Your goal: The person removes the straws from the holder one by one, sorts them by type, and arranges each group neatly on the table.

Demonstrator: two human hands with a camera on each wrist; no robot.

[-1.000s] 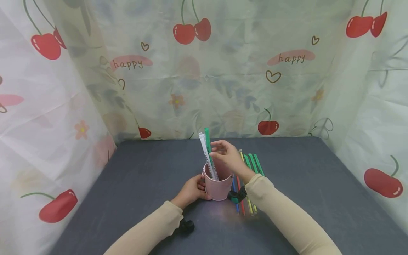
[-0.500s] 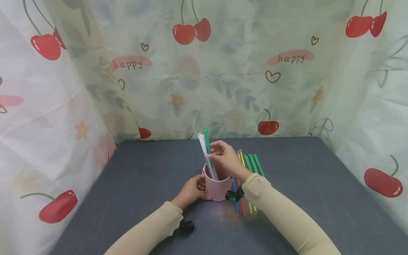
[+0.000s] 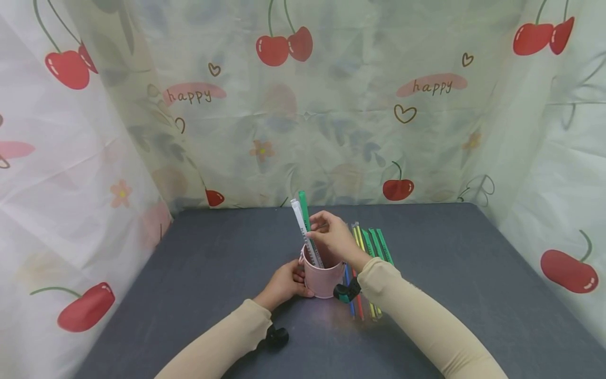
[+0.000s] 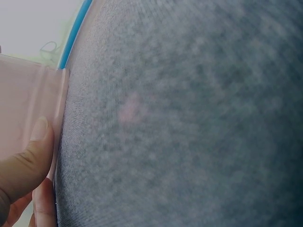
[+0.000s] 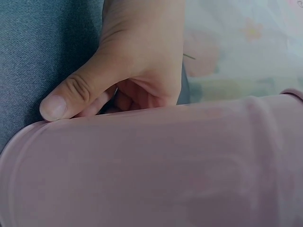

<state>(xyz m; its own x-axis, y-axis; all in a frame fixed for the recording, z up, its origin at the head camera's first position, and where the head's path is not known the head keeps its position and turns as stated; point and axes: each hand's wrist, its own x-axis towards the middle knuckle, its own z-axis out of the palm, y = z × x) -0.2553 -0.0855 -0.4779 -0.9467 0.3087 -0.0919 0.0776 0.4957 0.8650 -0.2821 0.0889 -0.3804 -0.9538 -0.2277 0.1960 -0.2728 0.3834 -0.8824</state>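
Note:
A pink cup [image 3: 324, 281] stands upright on the dark table. My left hand [image 3: 286, 281] grips its lower left side, thumb [image 4: 35, 158] against the wall. In the right wrist view, the left hand [image 5: 137, 61] shows beside the large pink wall of the cup [image 5: 142, 170]. White slim sticks [image 3: 297, 213] with printed lettering and a slim green stick [image 3: 303, 205] lean left out of the cup. Above the rim, my right hand [image 3: 333, 237] pinches the green stick between thumb and finger. The sticks' lower ends are hidden inside the cup.
Right of the cup, blue, red [image 3: 361, 308] and yellow sticks and several green sticks [image 3: 380, 243] lie side by side on the table [image 3: 227, 242], partly behind the right forearm. A cherry-patterned curtain [image 3: 331, 131] encloses the back and sides.
My right hand has shifted slightly left and down, and the tops of the green and white sticks have tilted further left. The left hand and cup have stayed in place.

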